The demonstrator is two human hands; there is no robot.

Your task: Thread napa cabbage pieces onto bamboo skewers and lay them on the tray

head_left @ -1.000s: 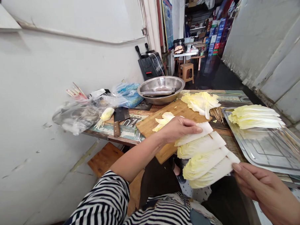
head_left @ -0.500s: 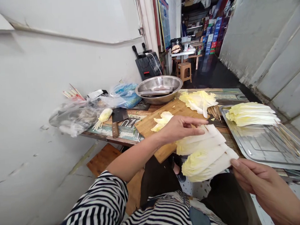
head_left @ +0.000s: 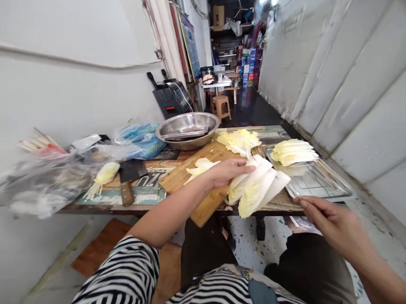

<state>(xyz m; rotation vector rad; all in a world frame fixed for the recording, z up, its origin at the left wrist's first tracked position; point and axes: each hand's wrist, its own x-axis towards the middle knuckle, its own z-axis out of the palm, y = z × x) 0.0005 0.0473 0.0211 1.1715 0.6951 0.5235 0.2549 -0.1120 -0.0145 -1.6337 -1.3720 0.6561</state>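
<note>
My left hand [head_left: 229, 171] is closed on several napa cabbage leaves [head_left: 258, 187], gripping their upper edge above the near edge of the wooden cutting board [head_left: 205, 205]. The leaves fan out, white stems to the right and yellow tips lower left. To their right, my right hand [head_left: 330, 218] is apart from them, thumb and fingers pinched together; whatever is between them is too small to make out. Loose cabbage leaves [head_left: 239, 141] lie at the board's far end, and another leaf [head_left: 202, 167] lies partly behind my left wrist.
At right, a metal tray [head_left: 339, 186] bears stacked cabbage leaves [head_left: 292, 151] with thin sticks. A steel bowl [head_left: 189, 141] stands at the back. A cleaver [head_left: 132, 177], a small cabbage heart [head_left: 106, 172] and plastic bags [head_left: 46, 185] lie at left. Beyond is a plastic stool [head_left: 221, 107].
My right hand has let go of the leaves' stem ends and moved away from them. My left hand now grips the leaves, which have tilted and bunched closer. The view has turned right.
</note>
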